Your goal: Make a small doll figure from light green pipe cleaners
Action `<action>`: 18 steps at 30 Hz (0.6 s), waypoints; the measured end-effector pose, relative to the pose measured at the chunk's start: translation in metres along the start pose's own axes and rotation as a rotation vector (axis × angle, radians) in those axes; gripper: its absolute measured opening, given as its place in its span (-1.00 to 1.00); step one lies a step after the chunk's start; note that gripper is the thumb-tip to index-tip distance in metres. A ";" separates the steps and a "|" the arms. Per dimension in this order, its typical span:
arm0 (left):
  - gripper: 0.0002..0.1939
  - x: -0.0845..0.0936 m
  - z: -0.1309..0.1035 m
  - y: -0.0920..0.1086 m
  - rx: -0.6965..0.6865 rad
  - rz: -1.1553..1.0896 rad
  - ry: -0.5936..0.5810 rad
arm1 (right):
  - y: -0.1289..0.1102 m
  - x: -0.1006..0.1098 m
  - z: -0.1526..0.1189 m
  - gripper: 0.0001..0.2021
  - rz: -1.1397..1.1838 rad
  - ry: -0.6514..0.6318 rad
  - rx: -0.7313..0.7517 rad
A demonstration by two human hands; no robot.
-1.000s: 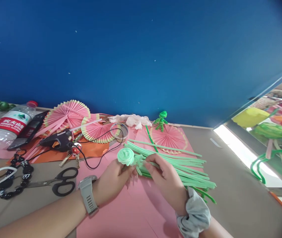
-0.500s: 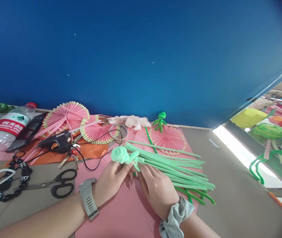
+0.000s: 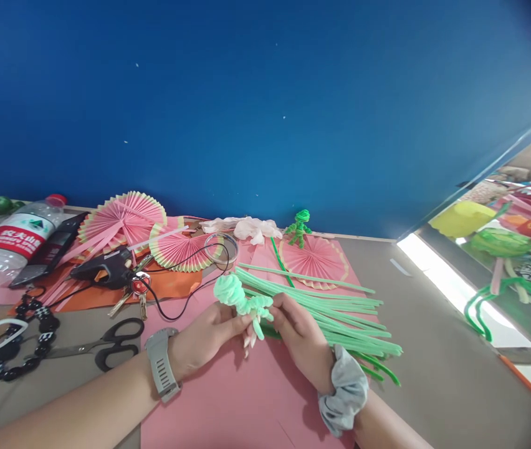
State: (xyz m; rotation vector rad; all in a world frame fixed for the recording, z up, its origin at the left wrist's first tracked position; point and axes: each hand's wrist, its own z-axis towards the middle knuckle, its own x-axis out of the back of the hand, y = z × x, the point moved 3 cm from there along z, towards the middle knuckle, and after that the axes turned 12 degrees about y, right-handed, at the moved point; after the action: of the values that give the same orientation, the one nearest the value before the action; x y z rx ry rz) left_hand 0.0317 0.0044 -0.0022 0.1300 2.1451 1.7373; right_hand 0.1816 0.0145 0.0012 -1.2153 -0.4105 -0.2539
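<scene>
A mint-green pipe cleaner figure [image 3: 229, 291] with a coiled round head is held over the pink paper [image 3: 228, 399]. My left hand [image 3: 214, 333], with a grey watch on the wrist, is closed on its body from the left. On the other side my right hand [image 3: 300, 327], wearing a grey scrunchie, pinches the end of one of its limbs between thumb and fingertips. Loose mint-green pipe cleaners [image 3: 340, 321] lie in a bundle behind and beside my right hand. Beyond them a darker green pipe cleaner figure [image 3: 299, 229] stands against the blue wall.
Black-handled scissors [image 3: 118, 343], a beaded bracelet [image 3: 45, 337], keys [image 3: 141, 293] and a black glue gun [image 3: 106, 268] with its cord lie on the left. Behind are pleated pink paper fans [image 3: 128, 218] and a plastic bottle [image 3: 17, 234]. A blue wall [image 3: 265, 112] closes off the back.
The figure has tilted and risen slightly, so its body shows more. My right hand has turned and moved a little right, now pinching one limb's end. The view has shifted slightly.
</scene>
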 end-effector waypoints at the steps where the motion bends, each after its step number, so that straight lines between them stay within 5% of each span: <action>1: -0.70 0.001 0.001 -0.001 0.021 -0.048 0.013 | 0.002 -0.004 -0.002 -0.78 0.017 -0.019 -0.015; 8: -0.73 0.000 0.004 -0.004 0.026 -0.067 0.130 | -0.005 -0.004 -0.008 -0.85 -0.174 0.073 0.051; 18: -0.61 -0.002 -0.001 0.006 -0.014 0.137 0.197 | -0.017 0.001 -0.009 -0.83 -0.318 -0.062 0.401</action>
State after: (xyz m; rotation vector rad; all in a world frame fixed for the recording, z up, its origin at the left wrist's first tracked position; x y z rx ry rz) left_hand 0.0325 0.0038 0.0042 0.1086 2.3114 1.9126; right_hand 0.1770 0.0004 0.0135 -0.7627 -0.6753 -0.3867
